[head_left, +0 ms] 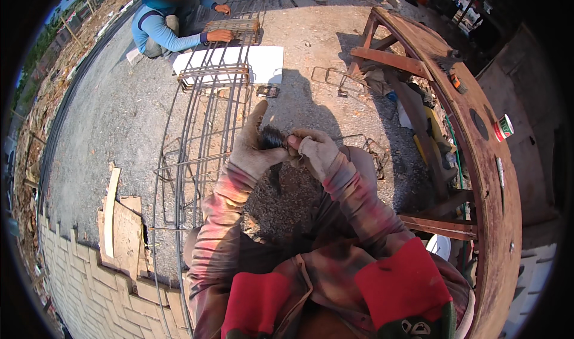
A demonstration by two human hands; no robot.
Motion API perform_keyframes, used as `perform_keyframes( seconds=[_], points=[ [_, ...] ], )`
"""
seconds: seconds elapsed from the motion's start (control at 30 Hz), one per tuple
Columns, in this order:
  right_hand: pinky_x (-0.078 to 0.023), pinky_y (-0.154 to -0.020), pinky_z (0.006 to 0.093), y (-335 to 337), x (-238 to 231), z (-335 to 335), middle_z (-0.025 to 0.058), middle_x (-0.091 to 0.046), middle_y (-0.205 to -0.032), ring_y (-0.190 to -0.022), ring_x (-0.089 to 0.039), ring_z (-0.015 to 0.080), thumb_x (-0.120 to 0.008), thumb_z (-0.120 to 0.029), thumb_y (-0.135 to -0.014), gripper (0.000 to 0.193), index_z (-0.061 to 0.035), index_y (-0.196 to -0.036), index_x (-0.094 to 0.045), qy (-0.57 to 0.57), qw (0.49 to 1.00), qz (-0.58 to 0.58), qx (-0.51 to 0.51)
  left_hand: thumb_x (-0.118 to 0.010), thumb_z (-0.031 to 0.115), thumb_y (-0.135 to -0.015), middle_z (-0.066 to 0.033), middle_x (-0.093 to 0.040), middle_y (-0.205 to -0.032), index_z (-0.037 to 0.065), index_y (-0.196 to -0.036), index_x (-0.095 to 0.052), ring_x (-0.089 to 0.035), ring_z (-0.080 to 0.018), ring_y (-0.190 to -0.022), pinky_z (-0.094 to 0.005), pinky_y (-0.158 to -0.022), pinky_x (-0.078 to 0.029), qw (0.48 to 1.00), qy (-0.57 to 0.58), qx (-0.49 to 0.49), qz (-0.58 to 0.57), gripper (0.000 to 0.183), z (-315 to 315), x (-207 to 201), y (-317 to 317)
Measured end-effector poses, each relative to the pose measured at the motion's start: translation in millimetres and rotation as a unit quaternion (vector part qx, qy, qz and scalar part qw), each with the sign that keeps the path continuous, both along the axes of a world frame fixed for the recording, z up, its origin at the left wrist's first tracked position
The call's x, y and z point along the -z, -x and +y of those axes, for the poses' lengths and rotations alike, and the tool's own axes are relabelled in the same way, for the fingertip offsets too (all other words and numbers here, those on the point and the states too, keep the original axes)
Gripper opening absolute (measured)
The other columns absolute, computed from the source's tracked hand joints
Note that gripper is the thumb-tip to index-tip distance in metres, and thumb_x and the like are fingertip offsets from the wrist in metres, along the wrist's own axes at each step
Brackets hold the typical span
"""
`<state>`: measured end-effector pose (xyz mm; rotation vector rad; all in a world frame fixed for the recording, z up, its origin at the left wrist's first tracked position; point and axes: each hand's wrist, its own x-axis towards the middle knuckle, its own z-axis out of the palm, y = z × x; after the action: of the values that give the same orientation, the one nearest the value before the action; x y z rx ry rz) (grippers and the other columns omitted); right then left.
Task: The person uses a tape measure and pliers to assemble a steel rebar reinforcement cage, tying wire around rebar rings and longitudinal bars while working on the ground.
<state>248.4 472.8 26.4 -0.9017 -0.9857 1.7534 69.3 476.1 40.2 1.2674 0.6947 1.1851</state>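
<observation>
My left hand (pixel 254 150), in a pale soiled glove, is wrapped round a bundle of thin dark wires (pixel 273 137), its thumb side pointing up and away. Close against it, my right hand (pixel 318 153), gloved with bare fingertips showing, pinches at the right end of the bundle; what exactly lies between those fingertips is too small to make out. Just left of my hands runs a long rebar cage (pixel 210 103) of steel bars, with square stirrups grouped along it. Loose bent stirrups (pixel 363 147) lie on the ground beyond my right forearm.
A co-worker in blue (pixel 164 31) crouches at the cage's far end, hands on stirrups. A white board (pixel 267 64) lies under the bars. At right stands a wooden bench (pixel 478 153) with a tape measure (pixel 458 83) and a can (pixel 503 127). Cardboard (pixel 127 234) and pavers (pixel 89 279) are at left.
</observation>
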Motion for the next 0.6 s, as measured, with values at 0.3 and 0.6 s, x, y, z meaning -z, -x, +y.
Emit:
perform_keyframes(
  seconds=[0.3,0.6],
  points=[
    [-0.046,-0.059,0.0328,8,-7,0,0.0073,-0.059,-0.087,-0.071,-0.057,0.0185,-0.057,-0.013,-0.088,0.027,0.0022,-0.110,-0.050,0.089,0.994,0.069,0.008,-0.069,-0.011,-0.068,-0.0085,-0.060,-0.087,0.004,-0.143,-0.015,-0.061,-0.0156,-0.081,-0.0291,-0.071,-0.052,1.000,0.005,-0.001,0.003,0.093,0,-2,6],
    [-0.038,-0.049,0.0238,6,0,3,-0.0004,-0.056,-0.077,-0.062,-0.050,0.0091,-0.052,-0.012,-0.087,0.023,0.0007,-0.106,-0.056,0.062,0.997,-0.038,-0.006,-0.057,-0.009,-0.073,-0.0085,-0.062,-0.081,0.006,-0.138,-0.033,-0.061,-0.0178,-0.070,-0.0284,-0.068,-0.050,0.987,0.144,-0.056,-0.050,0.071,14,22,3]
  ],
)
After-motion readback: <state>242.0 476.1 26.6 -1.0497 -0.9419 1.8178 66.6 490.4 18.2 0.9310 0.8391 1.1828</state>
